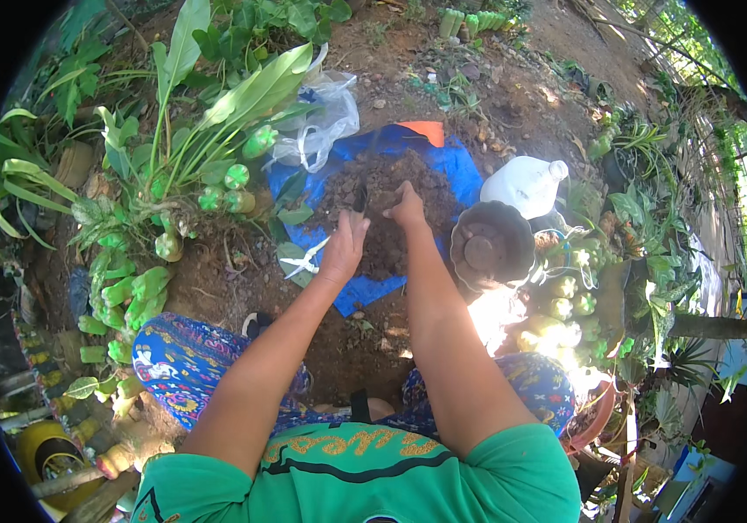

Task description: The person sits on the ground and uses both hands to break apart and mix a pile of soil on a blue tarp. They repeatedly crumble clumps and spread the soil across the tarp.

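Observation:
A heap of dark, crumbly soil (383,252) lies on a blue plastic sheet (364,295) before me. My left hand (345,243) is at the near left of the heap. From its fingers a dark, narrow hand tool (361,196) points into the soil; its exact kind is unclear. On the right side of the heap, my right hand (407,208) has thumb and fingers around a clod of soil (381,201), the fingertips partly hidden. White-handled pruning shears (303,261) rest on the sheet's left part, close to my left wrist.
Right of the sheet stand an empty dark plant pot (492,245) and a translucent plastic jug (522,186). A clear plastic bag (331,118) lies at the far left edge. Leafy plants (177,140) and green bottle edging (141,294) line the left; more bottles (560,307) sit right.

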A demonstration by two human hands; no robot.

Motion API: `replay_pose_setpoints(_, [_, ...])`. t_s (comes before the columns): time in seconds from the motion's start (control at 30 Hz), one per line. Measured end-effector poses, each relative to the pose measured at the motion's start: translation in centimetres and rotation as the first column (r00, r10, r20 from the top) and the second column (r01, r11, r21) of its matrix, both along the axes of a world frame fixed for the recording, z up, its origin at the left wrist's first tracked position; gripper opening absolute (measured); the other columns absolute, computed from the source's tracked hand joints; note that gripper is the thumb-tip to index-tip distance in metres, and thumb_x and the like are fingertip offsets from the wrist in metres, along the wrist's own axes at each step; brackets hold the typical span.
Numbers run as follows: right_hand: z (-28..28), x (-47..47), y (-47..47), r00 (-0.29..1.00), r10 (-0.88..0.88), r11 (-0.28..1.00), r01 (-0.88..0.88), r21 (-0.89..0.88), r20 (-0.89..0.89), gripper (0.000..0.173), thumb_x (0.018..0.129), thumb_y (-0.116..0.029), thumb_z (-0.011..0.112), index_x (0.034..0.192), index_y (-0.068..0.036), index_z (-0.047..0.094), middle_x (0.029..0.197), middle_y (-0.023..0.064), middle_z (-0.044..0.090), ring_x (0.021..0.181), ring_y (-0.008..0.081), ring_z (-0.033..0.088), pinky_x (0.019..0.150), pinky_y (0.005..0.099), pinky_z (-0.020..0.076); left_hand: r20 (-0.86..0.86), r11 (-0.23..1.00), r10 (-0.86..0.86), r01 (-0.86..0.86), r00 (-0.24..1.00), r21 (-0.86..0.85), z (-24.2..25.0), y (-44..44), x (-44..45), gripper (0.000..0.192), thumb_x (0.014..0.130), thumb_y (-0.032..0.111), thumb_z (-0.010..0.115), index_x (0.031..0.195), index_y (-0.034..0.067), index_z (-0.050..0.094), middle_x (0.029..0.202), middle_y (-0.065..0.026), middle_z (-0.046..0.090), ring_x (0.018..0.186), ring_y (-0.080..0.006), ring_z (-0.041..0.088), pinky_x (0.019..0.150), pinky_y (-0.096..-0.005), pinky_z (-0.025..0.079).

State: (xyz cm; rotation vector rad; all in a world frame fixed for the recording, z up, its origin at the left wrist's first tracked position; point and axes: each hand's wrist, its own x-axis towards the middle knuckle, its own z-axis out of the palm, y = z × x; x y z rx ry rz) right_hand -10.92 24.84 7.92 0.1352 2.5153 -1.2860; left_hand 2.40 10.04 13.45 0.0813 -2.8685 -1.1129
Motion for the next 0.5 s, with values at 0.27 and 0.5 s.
replay_pose_setpoints(0.27, [0.2,0.2,1.7,1.000,-0.021,0.999,0.022,0.038,-0.009,0.062,0.054,-0.005,0.089,0.098,-0.005,0.044,0.097,0.0187,0.065,0.096,0.0331,0.063,0.083,0.0409,0.0487,0.130,0.981,0.020,-0.044,0.991,0.188,4.7,2.0,-1.0,0.047,0.099,0.045,0.041,0.108,0.000,0.047,0.085,-0.0323,0.062,0.074,-0.0417,0.065,0.060,-0.0523,0.051])
replay_pose_setpoints(0.5, [-0.5,-0.3,1.4,0.999,-0.003,0.999,0.001,0.044,0.033,0.060,0.053,-0.007,0.089,0.094,-0.004,0.045,0.097,0.0180,0.065,0.098,0.0336,0.063,0.084,0.0409,0.0488,0.287,0.998,-0.028,0.041,0.957,-0.041,-2.5,-0.5,1.8,0.046,0.098,0.049,0.043,0.105,0.003,0.045,0.080,-0.0284,0.062,0.077,-0.0437,0.063,0.066,-0.0536,0.049])
